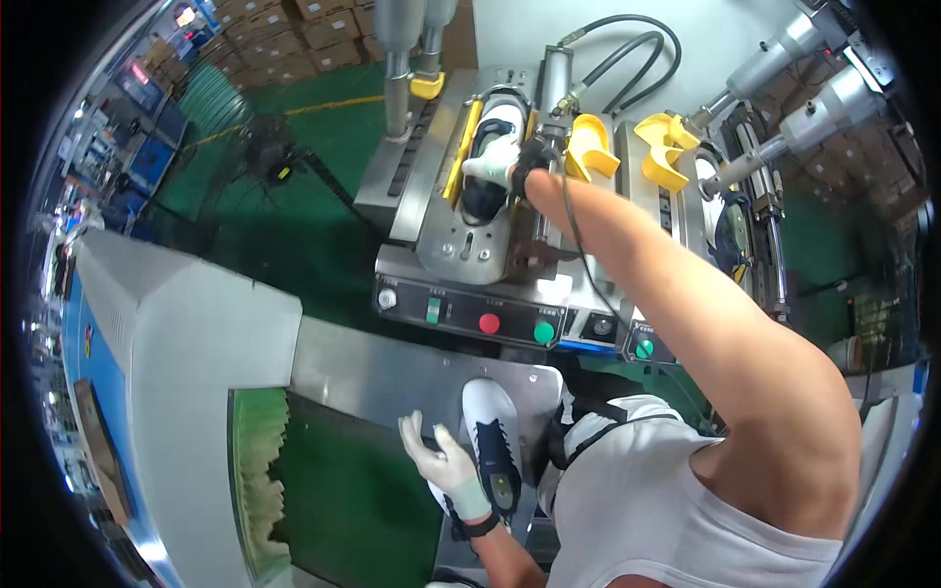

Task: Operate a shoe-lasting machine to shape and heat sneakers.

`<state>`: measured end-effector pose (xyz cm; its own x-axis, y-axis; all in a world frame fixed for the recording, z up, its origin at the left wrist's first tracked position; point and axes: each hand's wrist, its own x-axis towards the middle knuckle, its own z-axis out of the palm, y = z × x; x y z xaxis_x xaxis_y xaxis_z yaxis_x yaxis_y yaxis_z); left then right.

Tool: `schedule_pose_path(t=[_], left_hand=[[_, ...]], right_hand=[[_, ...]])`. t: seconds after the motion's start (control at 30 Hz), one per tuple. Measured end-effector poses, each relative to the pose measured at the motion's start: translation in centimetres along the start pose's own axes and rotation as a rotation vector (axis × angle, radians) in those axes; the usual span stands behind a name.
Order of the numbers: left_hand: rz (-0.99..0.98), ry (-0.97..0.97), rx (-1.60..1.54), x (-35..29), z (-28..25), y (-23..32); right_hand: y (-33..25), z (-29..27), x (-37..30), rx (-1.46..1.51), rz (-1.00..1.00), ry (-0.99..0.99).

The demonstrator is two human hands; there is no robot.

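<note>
My right hand (493, 162), in a whitish glove, reaches forward onto a white-and-dark shoe (501, 122) lying in the left station of a machine. Its fingers close over the shoe's middle, and part of the grip is hidden. Yellow pads (463, 147) flank that shoe on its metal plate (453, 250). Nearer my body, my gloved left hand (449, 465) has its fingers spread and nothing in them. Right beside it, a white shoe with a dark tongue and laces (493, 446) rests on a metal ledge. Another shoe is partly hidden behind my left hand.
A control panel (470, 312) with red and green buttons fronts the machine. Yellow curved pads (590, 147) stand right of the left station. Another shoe (723, 220) sits in the right station under metal cylinders (760, 162). A grey housing (196, 343) stands at left; a fan (270, 147) is beyond.
</note>
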<state>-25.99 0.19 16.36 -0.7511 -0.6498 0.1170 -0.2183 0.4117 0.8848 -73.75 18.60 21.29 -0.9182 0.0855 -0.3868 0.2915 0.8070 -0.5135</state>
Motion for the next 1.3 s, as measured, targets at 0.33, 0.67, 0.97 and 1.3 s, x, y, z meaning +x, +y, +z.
schedule_pose_path(t=[0.33,0.67,0.97,1.3], left_hand=[[-0.424,0.075,0.172,-17.1,-13.5,-12.0],[-0.422,-0.028,0.185,-22.7,-15.5,-16.8],[-0.355,-0.09,0.384,-22.7,-12.3,-19.2],[-0.514,-0.194,0.455,-21.7,-12.4,-17.3]], right_hand=[[8.0,7.0,-29.0,0.058,-0.988,0.086],[19.1,15.5,-30.7,-0.292,-0.704,0.005],[29.8,15.2,-40.1,0.175,-0.475,-0.316],[31.6,22.3,-46.2,0.33,-0.227,-0.571]])
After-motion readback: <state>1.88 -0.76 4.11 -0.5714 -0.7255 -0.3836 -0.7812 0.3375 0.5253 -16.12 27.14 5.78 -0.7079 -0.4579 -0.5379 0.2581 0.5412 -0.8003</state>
